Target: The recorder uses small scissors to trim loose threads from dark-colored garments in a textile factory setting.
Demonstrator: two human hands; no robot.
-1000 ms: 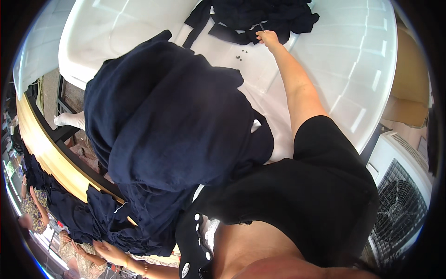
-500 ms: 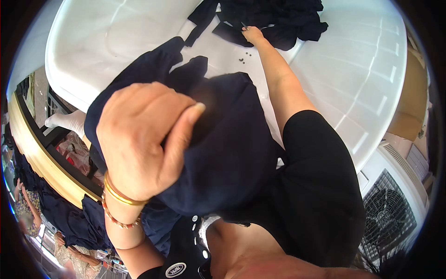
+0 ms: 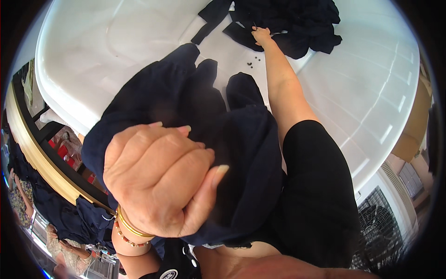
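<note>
My left hand (image 3: pixel 160 179), with bangles at the wrist, is raised close up, its fingers curled over a dark navy garment (image 3: pixel 251 162). The cloth bunches up under and beyond this hand, and two or three narrow ends of it reach onto the white surface (image 3: pixel 121 51). My right arm stretches far forward. The right hand (image 3: pixel 262 36) is closed on a small, thin, pointed tool (image 3: pixel 255 28), too small to name, at the edge of a pile of dark navy garments (image 3: pixel 292 23). Several small dark round pieces (image 3: pixel 251 64) lie on the white surface near that hand.
A curved rim bounds the white surface. At the lower right stands a white fan unit (image 3: pixel 378 223), with brown cardboard (image 3: pixel 413 125) beyond. On the left are a wooden table edge (image 3: pixel 35 153) and more dark clothes (image 3: pixel 55 204). Other people (image 3: pixel 69 249) are at the lower left.
My left hand has moved down and slightly right with the garment, and more of its fingertips show. The right hand stays by the pile, while the whole view has shifted a little.
</note>
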